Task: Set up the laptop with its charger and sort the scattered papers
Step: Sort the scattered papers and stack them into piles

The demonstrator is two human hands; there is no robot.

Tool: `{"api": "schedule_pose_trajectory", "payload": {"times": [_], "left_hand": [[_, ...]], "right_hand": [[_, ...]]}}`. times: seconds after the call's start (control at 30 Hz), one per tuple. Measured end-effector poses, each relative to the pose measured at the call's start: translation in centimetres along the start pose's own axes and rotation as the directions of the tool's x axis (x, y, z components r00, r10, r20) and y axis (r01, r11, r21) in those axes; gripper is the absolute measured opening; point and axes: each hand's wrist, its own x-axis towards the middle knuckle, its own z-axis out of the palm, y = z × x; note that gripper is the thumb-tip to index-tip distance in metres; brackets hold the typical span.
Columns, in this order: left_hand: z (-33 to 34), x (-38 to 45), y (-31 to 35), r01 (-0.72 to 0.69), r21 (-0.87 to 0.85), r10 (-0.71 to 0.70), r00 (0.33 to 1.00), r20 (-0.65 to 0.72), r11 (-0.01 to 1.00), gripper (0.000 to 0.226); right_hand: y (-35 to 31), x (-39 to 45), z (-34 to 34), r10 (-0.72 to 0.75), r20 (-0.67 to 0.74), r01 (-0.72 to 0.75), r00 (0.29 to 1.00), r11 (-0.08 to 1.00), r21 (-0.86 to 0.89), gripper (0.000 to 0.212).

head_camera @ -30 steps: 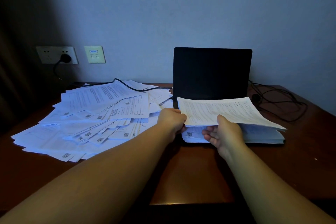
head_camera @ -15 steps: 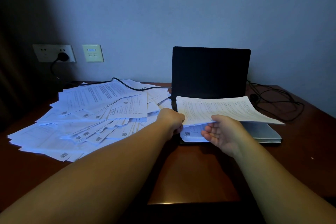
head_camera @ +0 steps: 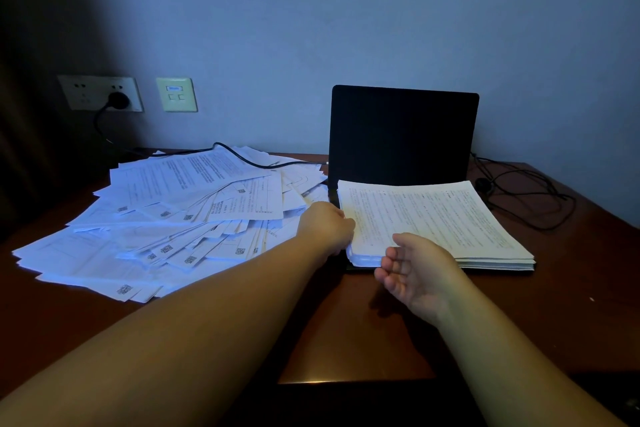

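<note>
A black laptop [head_camera: 403, 135] stands open at the back of the brown desk [head_camera: 349, 333], its screen dark. A neat stack of printed papers [head_camera: 436, 222] lies on its keyboard. My left hand [head_camera: 327, 227] grips the stack's left edge with curled fingers. My right hand [head_camera: 415, 269] hovers just in front of the stack's near corner, fingers loosely spread, holding nothing. Many loose papers [head_camera: 166, 218] lie fanned out over the desk's left half. A black charger cable [head_camera: 242, 158] runs from a plug in the wall socket [head_camera: 100, 94] across those papers toward the laptop's left side.
A second wall plate [head_camera: 176, 94] sits right of the socket. A tangle of black cables [head_camera: 526, 196] lies on the desk right of the laptop. Bare desk shows in front of the laptop and at the far right, up to the desk's edge.
The lifted top sheets have come down flat onto the stack. My right hand has let go of them and drawn back a little toward me. My left hand stays at the left edge.
</note>
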Motion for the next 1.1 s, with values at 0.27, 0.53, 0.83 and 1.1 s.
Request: {"api": "schedule_pose_trajectory", "payload": {"times": [0.27, 0.53, 0.83, 1.1], "left_hand": [[-4.1, -1.1, -2.2, -0.135, -0.005, 0.133, 0.986, -0.102, 0.991, 0.032], [-11.5, -2.1, -6.2, -0.166, 0.029, 0.168, 0.944, -0.286, 0.986, 0.034], [-19.1, -0.8, -11.4, 0.006, 0.472, 0.193, 0.909, -0.371, 0.882, 0.093], [-21.6, 2.5, -14.9, 0.12, 0.459, 0.103, 0.896, -0.432, 0.88, 0.087]], "right_hand": [[0.6, -0.4, 5.6, -0.338, 0.156, 0.365, 0.928, 0.907, -0.208, 0.018], [1.2, 0.1, 12.4, -0.508, 0.223, 0.552, 0.832, 0.798, -0.243, 0.023], [1.8, 1.6, 18.9, -0.676, 0.459, 0.749, 0.577, 0.213, -0.627, 0.112], [1.4, 4.7, 23.9, -0.532, 0.625, 0.721, 0.571, -0.04, -0.692, 0.099]]}}
